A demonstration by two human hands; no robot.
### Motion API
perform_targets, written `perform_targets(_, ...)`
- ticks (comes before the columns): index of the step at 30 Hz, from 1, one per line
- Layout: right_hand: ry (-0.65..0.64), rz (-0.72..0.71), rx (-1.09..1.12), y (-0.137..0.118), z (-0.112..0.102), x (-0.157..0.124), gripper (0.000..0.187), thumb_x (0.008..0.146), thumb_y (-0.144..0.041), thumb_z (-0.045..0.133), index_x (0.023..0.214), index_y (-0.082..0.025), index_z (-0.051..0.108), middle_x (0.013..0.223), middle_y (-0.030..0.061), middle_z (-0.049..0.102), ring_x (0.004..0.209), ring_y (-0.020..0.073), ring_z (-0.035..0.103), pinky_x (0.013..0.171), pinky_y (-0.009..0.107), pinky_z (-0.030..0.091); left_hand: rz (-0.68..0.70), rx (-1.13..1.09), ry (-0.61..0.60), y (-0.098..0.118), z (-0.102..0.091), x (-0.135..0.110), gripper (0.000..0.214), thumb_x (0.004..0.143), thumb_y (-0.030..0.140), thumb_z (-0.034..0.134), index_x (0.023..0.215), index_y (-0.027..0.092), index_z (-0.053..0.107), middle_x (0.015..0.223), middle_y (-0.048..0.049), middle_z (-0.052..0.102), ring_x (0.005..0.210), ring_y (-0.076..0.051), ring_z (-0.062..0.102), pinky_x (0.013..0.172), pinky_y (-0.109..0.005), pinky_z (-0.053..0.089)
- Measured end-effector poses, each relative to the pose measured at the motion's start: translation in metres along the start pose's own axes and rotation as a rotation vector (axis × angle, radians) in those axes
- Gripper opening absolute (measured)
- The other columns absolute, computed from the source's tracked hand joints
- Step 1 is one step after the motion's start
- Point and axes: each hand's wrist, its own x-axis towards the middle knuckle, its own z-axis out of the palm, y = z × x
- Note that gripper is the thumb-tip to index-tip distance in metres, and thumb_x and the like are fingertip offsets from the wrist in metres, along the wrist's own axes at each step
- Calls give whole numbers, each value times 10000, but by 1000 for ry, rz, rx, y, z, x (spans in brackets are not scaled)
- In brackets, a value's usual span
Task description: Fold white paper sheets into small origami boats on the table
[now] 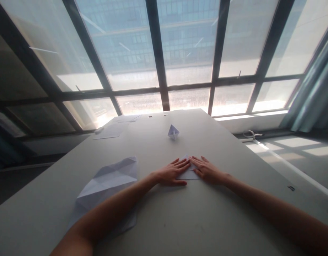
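A small folded white paper [188,174] lies flat on the grey table [179,220] in front of me. My left hand [172,172] rests on its left side with fingers stretched out flat. My right hand [205,169] presses its right side, fingers also flat and spread. The fingertips of both hands meet near the paper's top point. Most of the paper is hidden under my hands.
A finished folded paper figure [173,132] stands further back on the table. A large creased white sheet [109,181] lies at the left, partly under my left forearm. More flat sheets [110,130] sit at the far left corner. Large windows rise behind the table.
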Motion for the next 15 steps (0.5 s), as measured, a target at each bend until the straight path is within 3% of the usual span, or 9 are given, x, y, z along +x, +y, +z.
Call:
perform_targets(5,-18,-23,9,-1,-2,-2,682,1008,-513,337,1587,-196,167,1624,87,205,1502,244,180,1221,491,71,-20,-11,11,-1,1,4,948,924,664,486,1594,217,-16,1639,-93,28,1517,-287,49,1229,-438,40)
perform_targets(10,-58,-96,-5,-1,-10,-5,889,919,-671,454,1592,-199,113,1637,104,137,1508,288,135,1220,493,43,-27,-4,24,-3,4,7,966,923,672,475,1590,201,-41,1638,-101,2,1518,-282,28,1230,-436,39)
perform_targets(15,-59,-114,7,-1,-13,-6,959,874,-688,528,1591,-207,110,1637,109,141,1505,302,144,1220,497,63,-31,-3,26,-6,6,7,989,912,686,481,1589,196,-47,1639,-105,0,1518,-288,27,1229,-440,41)
